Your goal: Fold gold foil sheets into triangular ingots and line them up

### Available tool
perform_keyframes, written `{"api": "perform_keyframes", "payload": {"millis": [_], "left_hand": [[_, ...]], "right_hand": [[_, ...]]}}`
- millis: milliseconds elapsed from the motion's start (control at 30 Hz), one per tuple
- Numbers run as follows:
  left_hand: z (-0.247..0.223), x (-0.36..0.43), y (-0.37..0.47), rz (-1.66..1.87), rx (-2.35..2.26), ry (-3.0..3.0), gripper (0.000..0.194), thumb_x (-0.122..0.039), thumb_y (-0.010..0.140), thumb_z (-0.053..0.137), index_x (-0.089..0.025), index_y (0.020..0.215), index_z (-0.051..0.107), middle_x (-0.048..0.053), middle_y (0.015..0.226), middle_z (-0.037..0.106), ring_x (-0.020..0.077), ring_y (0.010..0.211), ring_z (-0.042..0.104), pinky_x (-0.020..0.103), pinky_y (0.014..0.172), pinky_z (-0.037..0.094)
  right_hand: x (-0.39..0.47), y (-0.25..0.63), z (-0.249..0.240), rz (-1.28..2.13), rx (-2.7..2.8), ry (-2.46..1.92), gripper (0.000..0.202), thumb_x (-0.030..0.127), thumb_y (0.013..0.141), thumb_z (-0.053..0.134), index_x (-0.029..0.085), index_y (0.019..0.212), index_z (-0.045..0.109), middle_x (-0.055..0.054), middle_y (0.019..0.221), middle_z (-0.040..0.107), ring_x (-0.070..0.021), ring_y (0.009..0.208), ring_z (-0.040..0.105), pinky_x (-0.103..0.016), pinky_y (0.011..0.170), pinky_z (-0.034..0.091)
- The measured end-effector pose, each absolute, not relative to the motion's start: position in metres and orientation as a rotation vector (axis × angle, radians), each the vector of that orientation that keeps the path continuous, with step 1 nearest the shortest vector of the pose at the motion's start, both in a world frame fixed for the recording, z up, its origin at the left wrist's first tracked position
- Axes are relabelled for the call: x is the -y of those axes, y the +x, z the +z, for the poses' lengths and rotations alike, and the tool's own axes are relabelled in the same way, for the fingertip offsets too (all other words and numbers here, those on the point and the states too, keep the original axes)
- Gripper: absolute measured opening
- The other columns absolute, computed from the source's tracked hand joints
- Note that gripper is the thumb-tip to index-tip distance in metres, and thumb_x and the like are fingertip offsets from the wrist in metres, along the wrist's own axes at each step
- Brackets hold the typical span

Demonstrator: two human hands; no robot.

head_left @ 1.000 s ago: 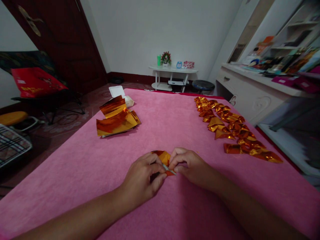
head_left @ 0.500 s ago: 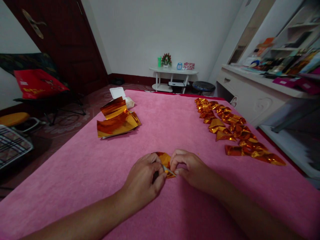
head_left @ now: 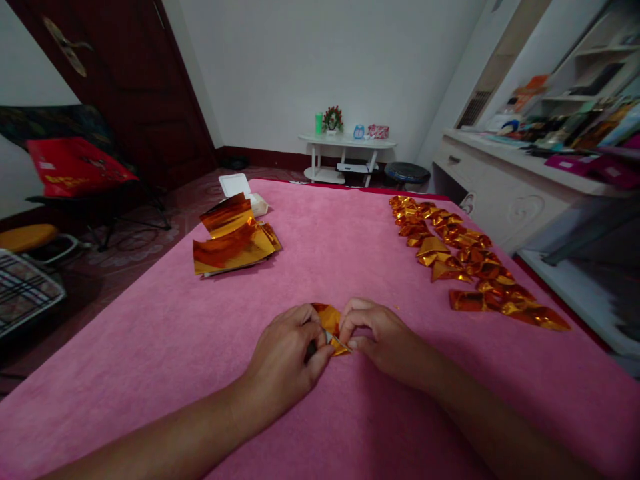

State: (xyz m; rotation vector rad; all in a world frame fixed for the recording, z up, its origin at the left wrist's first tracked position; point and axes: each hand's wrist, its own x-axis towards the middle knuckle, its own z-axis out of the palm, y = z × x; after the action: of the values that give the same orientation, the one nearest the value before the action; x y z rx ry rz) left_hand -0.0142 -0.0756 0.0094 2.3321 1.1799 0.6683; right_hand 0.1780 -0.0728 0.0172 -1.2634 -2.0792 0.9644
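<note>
Two pinches, left grip (head_left: 290, 348) and right grip (head_left: 383, 335) both clamped on gold foil (head_left: 329, 316) between them, probably light, slick, crease-prone, so edges are best.

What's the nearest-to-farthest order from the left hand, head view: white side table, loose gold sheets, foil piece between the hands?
1. Foil piece: at the left hand, under its fingers.
2. Loose gold sheets: ahead and to the left on the pink cloth.
3. White side table: farthest, by the back wall.
</note>
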Motion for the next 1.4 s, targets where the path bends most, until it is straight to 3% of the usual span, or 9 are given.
{"api": "perform_keyframes", "payload": {"millis": [433, 600, 767, 1133, 1233, 1400], "left_hand": [[0.012, 0.072, -0.016, 0.589, -1.237, 2.349, 0.011, -0.025, 0.077, 0.058, -0.019, 0.068, 0.057, 0.001, 0.076, 0.054, 0.0144, 0.072, 0.051, 0.025, 0.062, 0.04], [0.015, 0.072, -0.016, 0.597, -1.219, 2.342, 0.003, -0.023, 0.077, 0.059, -0.02, 0.078, 0.059, 0.001, 0.081, 0.056, 0.0154, 0.076, 0.052, 0.026, 0.065, 0.04], [0.017, 0.072, -0.016, 0.618, -1.126, 2.346, 0.026, -0.018, 0.077, 0.059, -0.03, 0.1, 0.062, 0.0, 0.094, 0.058, 0.0162, 0.087, 0.052, 0.027, 0.073, 0.041], [0.013, 0.065, -0.015, 0.601, -1.059, 2.283, 0.022, -0.023, 0.079, 0.06, -0.034, 0.097, 0.068, -0.001, 0.086, 0.056, 0.0125, 0.079, 0.052, 0.023, 0.067, 0.041], [0.013, 0.065, -0.016, 0.593, -1.033, 2.304, 0.023, -0.023, 0.08, 0.06, -0.035, 0.098, 0.068, -0.001, 0.086, 0.056, 0.0121, 0.079, 0.051, 0.023, 0.066, 0.04], [0.012, 0.064, -0.018, 0.576, -1.019, 2.334, 0.022, -0.025, 0.081, 0.059, -0.035, 0.097, 0.069, -0.001, 0.084, 0.056, 0.0123, 0.079, 0.051, 0.022, 0.066, 0.039]], "right_hand": [[0.073, 0.178, 0.014, 0.917, 2.103, -1.245, 0.026, -0.003, 0.064, 0.046, 0.018, 0.065, 0.061, 0.001, 0.074, 0.053, -0.0128, 0.075, 0.05, -0.025, 0.069, 0.038], [0.073, 0.179, 0.011, 0.915, 2.106, -1.217, 0.026, -0.003, 0.064, 0.046, 0.018, 0.066, 0.061, 0.001, 0.074, 0.054, -0.0123, 0.075, 0.051, -0.024, 0.069, 0.038], [0.073, 0.178, 0.013, 0.942, 2.076, -1.227, 0.027, -0.003, 0.064, 0.046, 0.018, 0.066, 0.062, 0.001, 0.075, 0.054, -0.0123, 0.075, 0.051, -0.024, 0.069, 0.038], [0.073, 0.177, 0.011, 0.846, 2.045, -1.276, 0.023, -0.004, 0.061, 0.045, 0.017, 0.059, 0.053, 0.003, 0.066, 0.051, -0.0118, 0.068, 0.048, -0.022, 0.062, 0.035], [0.074, 0.179, 0.01, 0.834, 2.059, -1.229, 0.02, -0.002, 0.065, 0.049, 0.017, 0.06, 0.054, 0.003, 0.066, 0.052, -0.012, 0.069, 0.049, -0.022, 0.062, 0.036], [0.076, 0.185, 0.011, 0.806, 2.147, -1.091, 0.019, 0.011, 0.082, 0.052, 0.02, 0.078, 0.069, 0.0, 0.073, 0.056, -0.0131, 0.073, 0.052, -0.024, 0.067, 0.038]]}}
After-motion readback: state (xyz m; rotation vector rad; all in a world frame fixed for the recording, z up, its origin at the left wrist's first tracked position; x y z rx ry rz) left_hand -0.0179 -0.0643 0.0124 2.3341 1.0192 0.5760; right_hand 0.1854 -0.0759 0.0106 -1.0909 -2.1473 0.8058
